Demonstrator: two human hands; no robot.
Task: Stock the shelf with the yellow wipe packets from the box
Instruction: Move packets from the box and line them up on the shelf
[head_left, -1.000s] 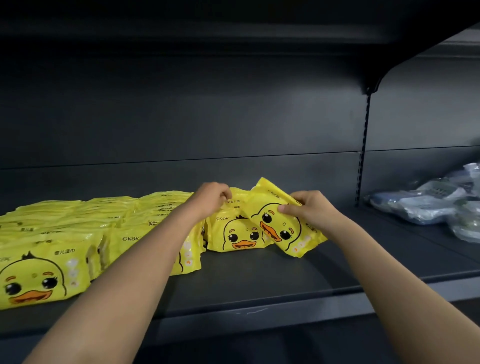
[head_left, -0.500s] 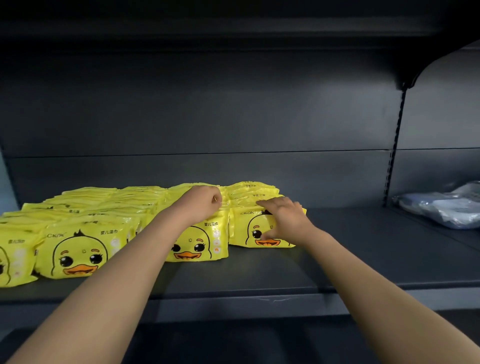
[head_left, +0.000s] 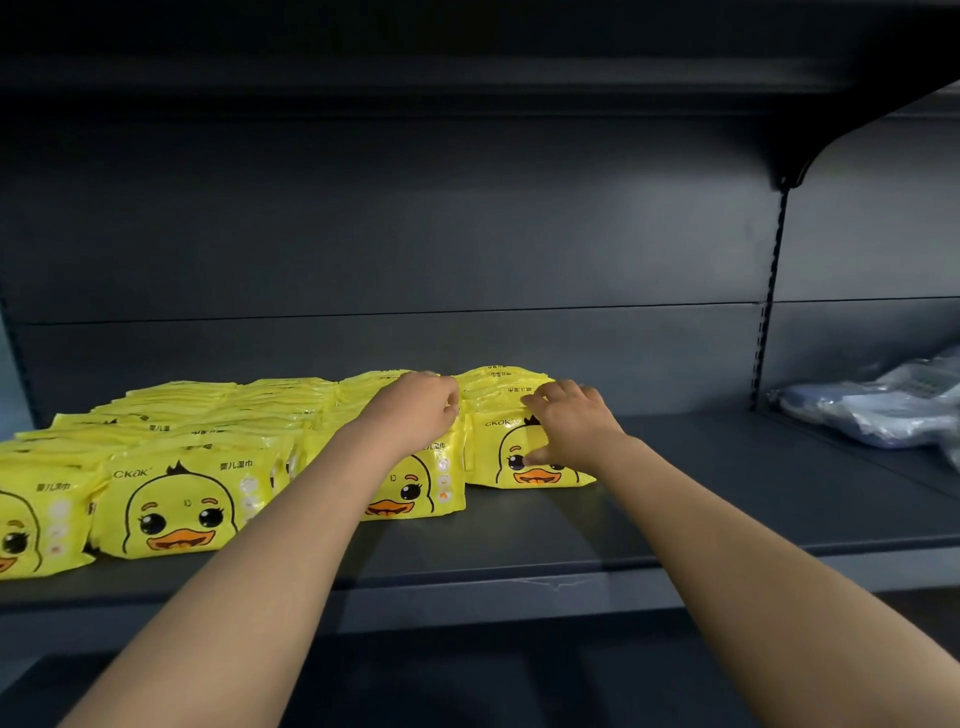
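Note:
Several rows of yellow wipe packets (head_left: 176, 509) with a duck face stand upright on the dark shelf (head_left: 727, 499), filling its left half. My right hand (head_left: 571, 426) grips the front packet of the rightmost row (head_left: 501, 447), fingers over its top edge and thumb on its face. My left hand (head_left: 415, 410) has its fingers curled over the tops of the neighbouring row, above that row's front packet (head_left: 415, 493). The box is out of view.
Bare shelf surface runs to the right of the packets up to a slotted upright (head_left: 769, 322). Beyond it lie pale blue plastic-wrapped packs (head_left: 872, 410). The upper shelf (head_left: 467, 52) overhangs closely. The shelf's front lip (head_left: 519, 592) runs under my forearms.
A second ago my right hand held a tilted packet in the air. That packet now stands upright at the front of the rightmost row. My left hand has stayed on the neighbouring row.

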